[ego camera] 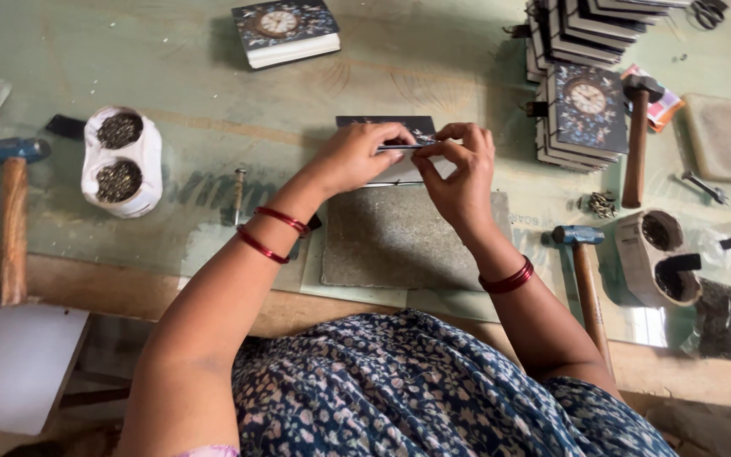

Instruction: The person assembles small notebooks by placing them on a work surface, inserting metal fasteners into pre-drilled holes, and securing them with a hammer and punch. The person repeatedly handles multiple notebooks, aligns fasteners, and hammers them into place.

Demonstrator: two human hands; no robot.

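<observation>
Green-topped bench (213,76) with a bare wooden front edge. Landmark: the grey square pad (399,241) at front centre. Left of the pad lie a metal punch (238,193), a white double cup of small dark pieces (121,161), and a blue-headed hammer (12,216). Behind the pad, to the left, a single notebook with a clock cover (285,30). Behind it to the right, a stack of like notebooks (581,76) and a dark-headed hammer (636,140). Right of the pad, a second blue-headed hammer (584,279), a small heap of metal clasps (602,203), and a tipped double cup (657,258).
</observation>
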